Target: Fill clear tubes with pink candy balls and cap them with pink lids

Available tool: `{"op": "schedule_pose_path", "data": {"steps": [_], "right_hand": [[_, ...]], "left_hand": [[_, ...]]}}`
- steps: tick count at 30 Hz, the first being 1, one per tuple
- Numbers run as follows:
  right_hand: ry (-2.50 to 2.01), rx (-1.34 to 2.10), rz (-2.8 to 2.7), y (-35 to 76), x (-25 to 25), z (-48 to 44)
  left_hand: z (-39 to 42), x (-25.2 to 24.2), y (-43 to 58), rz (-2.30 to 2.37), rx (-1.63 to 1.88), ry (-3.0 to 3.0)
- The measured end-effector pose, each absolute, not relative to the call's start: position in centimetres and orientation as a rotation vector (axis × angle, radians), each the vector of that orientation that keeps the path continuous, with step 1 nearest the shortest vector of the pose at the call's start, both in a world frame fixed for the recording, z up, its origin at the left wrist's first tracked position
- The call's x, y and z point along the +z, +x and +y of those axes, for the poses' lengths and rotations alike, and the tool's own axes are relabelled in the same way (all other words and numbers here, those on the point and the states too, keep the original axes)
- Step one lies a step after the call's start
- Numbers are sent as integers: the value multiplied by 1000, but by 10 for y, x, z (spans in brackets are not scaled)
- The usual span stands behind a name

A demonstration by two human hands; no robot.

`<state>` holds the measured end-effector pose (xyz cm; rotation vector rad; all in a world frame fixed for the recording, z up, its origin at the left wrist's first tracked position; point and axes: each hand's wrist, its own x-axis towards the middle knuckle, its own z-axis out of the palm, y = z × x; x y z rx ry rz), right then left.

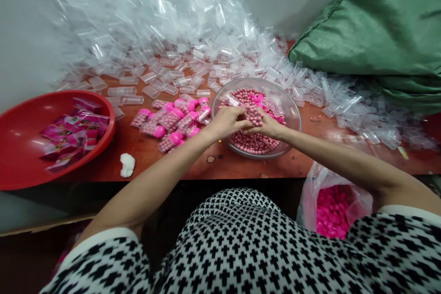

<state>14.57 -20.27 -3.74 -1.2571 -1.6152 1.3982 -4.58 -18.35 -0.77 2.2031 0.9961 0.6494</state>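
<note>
A clear bowl (pixel 292 119) full of small pink candy balls (pixel 255 142) stands on the brown table. Both my hands meet over it. My left hand (pixel 227 121) is curled, fingers closed round something small that I cannot make out. My right hand (pixel 267 125) is also closed, pressed against the left hand with pink balls showing between them. A clear empty tube (pixel 232 100) and pink caps (pixel 257 98) lie in the bowl. Filled tubes with pink caps (pixel 170 124) lie in a heap left of the bowl.
A big pile of empty clear tubes (pixel 179 36) covers the back of the table. A red basin (pixel 20 147) with pink packets stands left. A white lump (pixel 127 164) lies near the front edge. A plastic bag of pink caps (pixel 332 211) hangs lower right. A green sack (pixel 375 32) sits right.
</note>
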Motion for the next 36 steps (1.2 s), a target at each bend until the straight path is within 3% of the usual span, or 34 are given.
{"op": "schedule_pose_path", "data": {"steps": [6,13,20,25,36], "right_hand": [[-1342,1308,-1731,145,-36,-211],[-1728,982,-2232,173,-15,-222],[-1023,640,-2371,194,18,-214],[-861,513,-2537,190,19,-205],[-1266,961,-2378,183,11,-213]], "left_hand": [[-189,-15,-40,1013,655,2108],[-185,-17,-42,919,774,1359],[-192,-9,-38,734,681,1347],[-194,-13,-34,708,654,1392],[-192,-25,-32,789,761,1888]]}}
